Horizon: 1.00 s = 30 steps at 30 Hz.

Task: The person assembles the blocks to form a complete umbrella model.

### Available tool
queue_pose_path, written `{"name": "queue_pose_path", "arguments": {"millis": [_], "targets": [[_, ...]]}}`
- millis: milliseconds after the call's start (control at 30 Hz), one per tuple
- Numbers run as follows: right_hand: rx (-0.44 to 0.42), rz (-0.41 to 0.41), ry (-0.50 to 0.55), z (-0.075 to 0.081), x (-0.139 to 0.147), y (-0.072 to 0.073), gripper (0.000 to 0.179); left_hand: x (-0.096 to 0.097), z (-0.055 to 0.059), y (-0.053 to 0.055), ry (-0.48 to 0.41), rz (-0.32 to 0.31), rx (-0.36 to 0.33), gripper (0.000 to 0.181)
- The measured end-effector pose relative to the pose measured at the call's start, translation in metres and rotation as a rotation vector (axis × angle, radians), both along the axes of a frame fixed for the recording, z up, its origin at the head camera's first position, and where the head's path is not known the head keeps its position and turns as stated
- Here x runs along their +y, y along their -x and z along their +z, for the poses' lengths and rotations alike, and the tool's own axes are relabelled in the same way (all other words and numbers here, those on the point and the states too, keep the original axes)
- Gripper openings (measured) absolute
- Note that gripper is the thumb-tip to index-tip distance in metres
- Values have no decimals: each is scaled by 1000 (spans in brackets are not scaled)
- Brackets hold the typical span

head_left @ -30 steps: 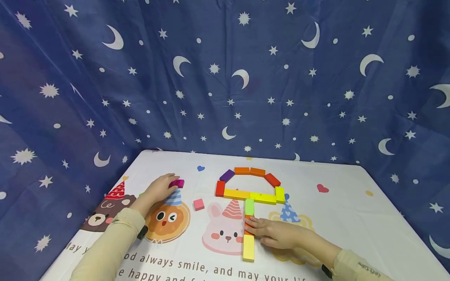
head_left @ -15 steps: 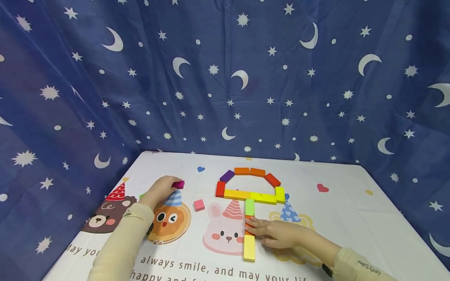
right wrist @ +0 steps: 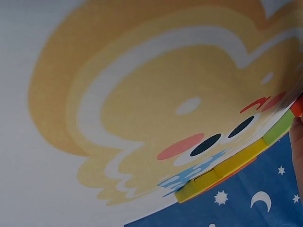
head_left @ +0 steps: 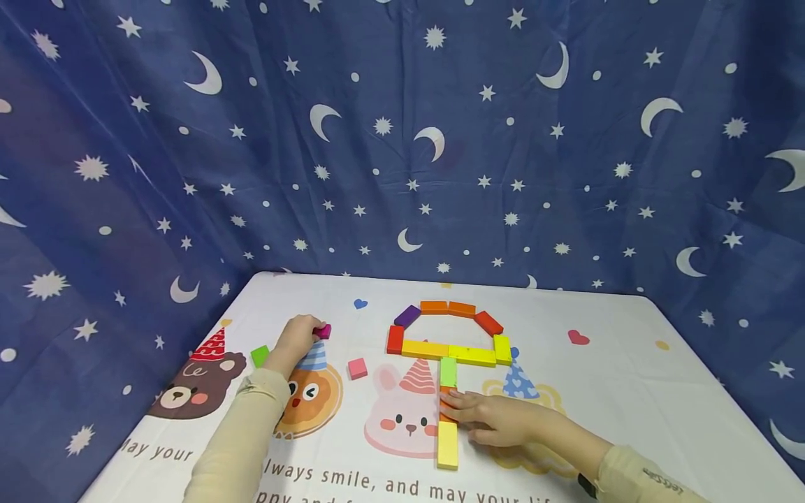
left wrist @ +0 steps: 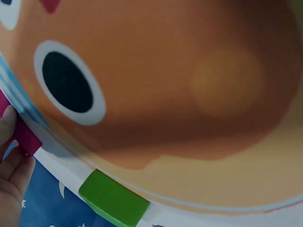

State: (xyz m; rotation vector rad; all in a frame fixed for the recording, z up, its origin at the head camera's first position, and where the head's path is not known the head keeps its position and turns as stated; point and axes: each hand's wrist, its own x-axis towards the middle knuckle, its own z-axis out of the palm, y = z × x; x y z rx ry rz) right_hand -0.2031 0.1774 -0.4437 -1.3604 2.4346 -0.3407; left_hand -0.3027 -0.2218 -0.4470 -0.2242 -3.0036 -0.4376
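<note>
My left hand [head_left: 297,342] pinches a magenta block [head_left: 323,332] between thumb and fingers, close over the tablecloth at the left. In the left wrist view the same block [left wrist: 27,138] shows at the edge, with a green block [left wrist: 113,198] lying nearby. At the centre right, my right hand [head_left: 499,419] lies with fairly straight fingers on an orange-red block [right wrist: 297,109], mostly covered by them in the head view. That block forms a column with a light green block [head_left: 448,372] above and a pale yellow block [head_left: 448,447] below.
Over the column, a half-ring of blocks includes a red block [head_left: 395,339], a purple block [head_left: 407,316] and a yellow bar [head_left: 472,355]. A pink block [head_left: 357,369] lies left of the column. A blue star-patterned curtain [head_left: 402,175] hangs behind the printed tablecloth [head_left: 616,391].
My left hand has drawn its fingers around the magenta block and shifted it slightly right; its forearm swung right, uncovering the green block. My right hand stays on the column.
</note>
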Motion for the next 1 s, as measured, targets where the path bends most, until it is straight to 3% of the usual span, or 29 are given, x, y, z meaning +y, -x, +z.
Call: {"name": "queue_pose_path", "arguments": {"millis": [167,433,633,1000], "targets": [[-8,-4,1,1,2,0,52,1,0,2,19,-29,21,29],[-9,31,2,2,-2,4,53,-1,-2,1,198,-71,57,6],[-21,15,0,1,-3,4,54,-6,1,0,179,-77,30,20],[-18,14,37,1,0,2,52,0,16,1,192,-148,-5,22]]}}
